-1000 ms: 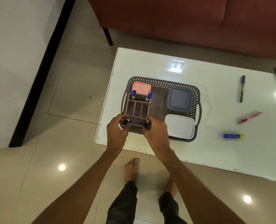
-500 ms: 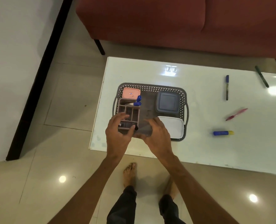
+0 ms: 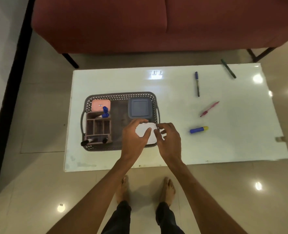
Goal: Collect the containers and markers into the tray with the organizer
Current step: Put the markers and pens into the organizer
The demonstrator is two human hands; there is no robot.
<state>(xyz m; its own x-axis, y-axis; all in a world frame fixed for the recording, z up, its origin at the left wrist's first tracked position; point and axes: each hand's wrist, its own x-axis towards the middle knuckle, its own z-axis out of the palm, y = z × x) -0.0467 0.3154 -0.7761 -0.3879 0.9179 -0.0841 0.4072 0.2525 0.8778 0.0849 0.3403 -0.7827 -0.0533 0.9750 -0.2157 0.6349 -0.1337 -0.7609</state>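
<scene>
A person's left hand [image 3: 134, 137] and right hand [image 3: 169, 141] hover close together, fingers loosely spread and gripping nothing, above a white lidded plastic container [image 3: 142, 131]. It sits in the grey perforated plastic tray [image 3: 121, 95], with the brown compartmented organizer [image 3: 97, 127]. A blue-and-yellow marker [image 3: 199, 129] lies loose on the glossy white table [image 3: 241, 132].

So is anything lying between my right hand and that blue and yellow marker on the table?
Nothing visible. The right hand hovers at the right edge of the tray, by the white container, and only bare table lies between it and the blue and yellow marker to its right.
</scene>
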